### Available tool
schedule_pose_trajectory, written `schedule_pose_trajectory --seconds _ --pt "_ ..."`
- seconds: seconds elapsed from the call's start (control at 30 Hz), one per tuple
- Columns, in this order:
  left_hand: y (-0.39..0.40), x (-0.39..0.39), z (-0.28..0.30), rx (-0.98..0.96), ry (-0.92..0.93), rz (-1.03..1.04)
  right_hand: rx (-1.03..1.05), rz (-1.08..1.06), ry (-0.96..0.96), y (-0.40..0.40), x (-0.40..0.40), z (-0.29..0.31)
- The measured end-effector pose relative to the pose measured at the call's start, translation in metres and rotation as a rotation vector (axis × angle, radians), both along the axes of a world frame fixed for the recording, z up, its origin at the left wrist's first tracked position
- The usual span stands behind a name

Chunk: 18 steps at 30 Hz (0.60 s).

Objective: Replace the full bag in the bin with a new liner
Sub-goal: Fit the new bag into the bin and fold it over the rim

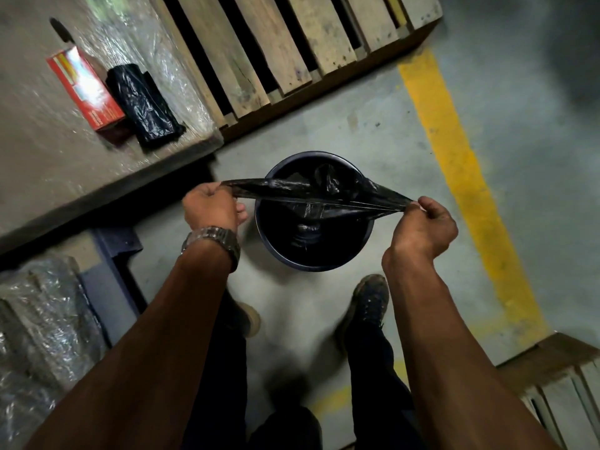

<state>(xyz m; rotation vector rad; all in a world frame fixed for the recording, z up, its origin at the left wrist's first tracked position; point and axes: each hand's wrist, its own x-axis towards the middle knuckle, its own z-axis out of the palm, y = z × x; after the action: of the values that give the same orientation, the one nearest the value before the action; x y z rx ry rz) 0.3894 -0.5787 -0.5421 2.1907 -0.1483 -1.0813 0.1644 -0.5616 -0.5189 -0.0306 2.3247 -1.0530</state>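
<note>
A round dark bin (341, 263) stands on the grey floor between my feet and a pallet. A black bag (311, 193) sits inside it, and its top edges are pulled out sideways into two taut strips above the rim. My left hand (211, 207) grips the left strip in a fist. My right hand (425, 224) pinches the right strip. A folded black liner (143, 105) lies on a wrapped stack at the upper left, next to a red box (86, 87).
The wrapped stack (48, 147) stands close to the bin's left. A wooden pallet (285, 50) lies beyond the bin and another pallet (558, 375) at the lower right. A yellow floor line (454, 151) runs to the right. My shoes (370, 303) stand just behind the bin.
</note>
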Motion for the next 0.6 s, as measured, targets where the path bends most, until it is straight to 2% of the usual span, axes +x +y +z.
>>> schedule_pose_trajectory --seconds 0.13,0.23,0.37,0.6 --pt "0.020 0.008 -0.014 0.156 0.425 0.222 0.256 0.041 -0.064 0.023 0.000 -0.012" --pt "0.033 0.013 -0.021 0.180 0.544 0.336 0.419 0.085 -0.079 0.040 -0.002 -0.010" --pt "0.035 0.021 -0.024 0.208 0.509 0.372 0.452 0.050 -0.007 0.047 -0.009 -0.010" --pt "0.027 0.017 -0.013 0.149 0.295 0.366 0.310 -0.022 0.042 0.039 -0.011 -0.011"
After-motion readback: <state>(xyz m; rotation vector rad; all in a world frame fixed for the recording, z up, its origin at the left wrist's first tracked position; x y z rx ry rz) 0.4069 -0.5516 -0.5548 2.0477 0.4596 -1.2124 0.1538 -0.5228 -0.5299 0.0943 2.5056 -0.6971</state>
